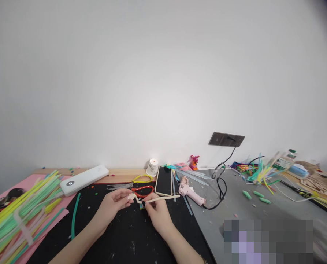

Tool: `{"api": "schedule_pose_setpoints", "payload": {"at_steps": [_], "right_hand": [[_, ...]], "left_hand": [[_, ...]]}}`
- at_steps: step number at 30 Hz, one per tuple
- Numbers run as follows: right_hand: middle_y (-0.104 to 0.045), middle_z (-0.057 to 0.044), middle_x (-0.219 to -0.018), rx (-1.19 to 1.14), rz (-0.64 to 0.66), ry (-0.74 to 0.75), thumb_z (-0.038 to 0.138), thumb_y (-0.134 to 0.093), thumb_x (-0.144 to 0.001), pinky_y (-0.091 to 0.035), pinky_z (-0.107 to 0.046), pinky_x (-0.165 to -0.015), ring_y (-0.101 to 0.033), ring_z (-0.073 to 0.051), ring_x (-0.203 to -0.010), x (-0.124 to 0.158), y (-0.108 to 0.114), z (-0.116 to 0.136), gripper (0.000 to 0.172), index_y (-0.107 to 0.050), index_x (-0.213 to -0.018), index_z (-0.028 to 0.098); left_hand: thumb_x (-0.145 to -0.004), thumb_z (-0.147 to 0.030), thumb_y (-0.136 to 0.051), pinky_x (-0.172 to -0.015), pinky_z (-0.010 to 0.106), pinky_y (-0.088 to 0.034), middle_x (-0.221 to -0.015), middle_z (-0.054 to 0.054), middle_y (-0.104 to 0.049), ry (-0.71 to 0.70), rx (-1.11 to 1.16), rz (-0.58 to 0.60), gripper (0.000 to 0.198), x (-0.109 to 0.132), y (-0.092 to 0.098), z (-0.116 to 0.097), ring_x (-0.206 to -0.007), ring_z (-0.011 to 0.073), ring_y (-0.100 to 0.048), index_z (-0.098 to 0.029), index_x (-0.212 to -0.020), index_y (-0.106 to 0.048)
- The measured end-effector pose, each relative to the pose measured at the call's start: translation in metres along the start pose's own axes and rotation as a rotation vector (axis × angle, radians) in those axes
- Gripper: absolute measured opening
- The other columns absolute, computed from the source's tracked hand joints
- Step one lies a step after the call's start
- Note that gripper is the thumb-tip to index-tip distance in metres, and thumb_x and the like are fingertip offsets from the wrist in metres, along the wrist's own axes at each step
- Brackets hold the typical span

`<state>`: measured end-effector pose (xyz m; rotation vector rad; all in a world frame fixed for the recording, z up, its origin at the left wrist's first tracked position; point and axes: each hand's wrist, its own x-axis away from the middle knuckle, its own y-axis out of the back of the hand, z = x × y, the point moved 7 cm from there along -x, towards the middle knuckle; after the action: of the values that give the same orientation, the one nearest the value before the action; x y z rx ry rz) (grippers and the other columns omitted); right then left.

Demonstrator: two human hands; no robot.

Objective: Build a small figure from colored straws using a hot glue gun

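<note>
A cream-coloured pipe cleaner (163, 198) is stretched between my hands above the black mat (119, 234). My left hand (112, 205) pinches its left part, where it bends. The fingertips of my right hand (158, 212) are closed on it near a small black piece, and its straight end sticks out to the right. A small blue and yellow bit shows beneath the black piece; I cannot make out what it is. Just behind my hands lie red-handled scissors (143, 191) and yellow-handled scissors (141, 178).
A phone (163, 181) and a pink glue gun (192, 193) with a black cord lie behind and to the right. Bundled pipe cleaners (23, 205) and a white power bank-like case (85, 180) are at left. Several green pieces (258, 194) lie on the grey surface.
</note>
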<state>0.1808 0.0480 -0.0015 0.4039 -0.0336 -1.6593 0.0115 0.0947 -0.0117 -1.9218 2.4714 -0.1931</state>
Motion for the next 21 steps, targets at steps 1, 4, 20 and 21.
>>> {"api": "schedule_pose_setpoints", "payload": {"at_steps": [1, 4, 20, 21], "right_hand": [[-0.050, 0.004, -0.058, -0.006, -0.001, 0.000, 0.013, -0.056, -0.078, -0.033, -0.020, -0.050, -0.044, -0.011, -0.052, 0.000, 0.000, 0.001, 0.010, -0.064, -0.074, 0.017], [-0.052, 0.004, -0.060, -0.023, 0.002, -0.001, 0.011, -0.056, -0.076, -0.032, -0.021, -0.051, -0.043, -0.011, -0.052, 0.000, -0.001, 0.002, 0.010, -0.064, -0.073, 0.016], [-0.059, 0.002, -0.059, 0.026, 0.005, 0.059, 0.010, -0.055, -0.072, -0.031, -0.020, -0.050, -0.043, -0.010, -0.051, 0.001, 0.001, 0.011, 0.016, -0.070, -0.072, 0.015], [-0.059, 0.002, -0.059, 0.027, 0.007, 0.059, 0.010, -0.055, -0.072, -0.032, -0.021, -0.051, -0.044, -0.010, -0.052, 0.001, 0.001, 0.011, 0.016, -0.070, -0.072, 0.015]], "left_hand": [[-0.061, -0.044, -0.078, -0.082, 0.040, -0.057, -0.080, 0.006, -0.078, -0.004, 0.000, -0.001, 0.033, 0.000, 0.000, -0.001, -0.083, 0.0276, -0.073, -0.019, -0.083, -0.072], [-0.060, -0.042, -0.079, -0.082, 0.040, -0.057, -0.081, 0.005, -0.078, -0.003, 0.015, -0.012, 0.032, 0.002, -0.001, -0.003, -0.082, 0.0267, -0.072, -0.019, -0.082, -0.072], [-0.063, -0.038, -0.079, -0.085, 0.038, -0.056, -0.083, 0.004, -0.077, -0.002, 0.060, -0.033, 0.032, 0.002, 0.001, 0.002, -0.084, 0.0255, -0.072, -0.019, -0.087, -0.070], [-0.062, -0.038, -0.079, -0.084, 0.038, -0.056, -0.083, 0.004, -0.077, 0.000, 0.065, -0.035, 0.033, 0.001, 0.001, 0.003, -0.083, 0.0254, -0.072, -0.018, -0.087, -0.070]]}}
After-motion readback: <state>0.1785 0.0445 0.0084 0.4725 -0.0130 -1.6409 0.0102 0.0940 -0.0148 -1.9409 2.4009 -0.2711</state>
